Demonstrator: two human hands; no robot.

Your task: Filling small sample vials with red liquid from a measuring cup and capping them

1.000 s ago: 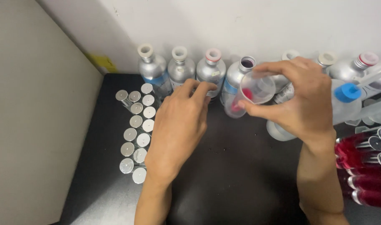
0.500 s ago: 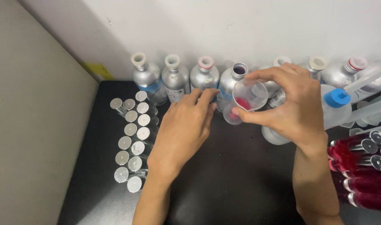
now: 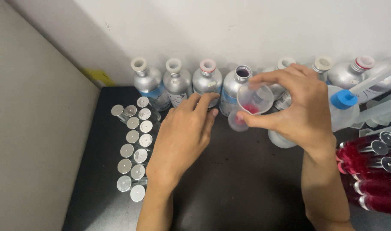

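Here our right hand (image 3: 300, 109) pinches one clear cup (image 3: 252, 106) of red liquid. Our left hand (image 3: 182, 139), loosely open, rests by seven silver bottles (image 3: 207, 81).

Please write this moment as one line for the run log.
right hand: holds small clear cup with red liquid, tilted | left hand: at open silver bottle | surface: black table
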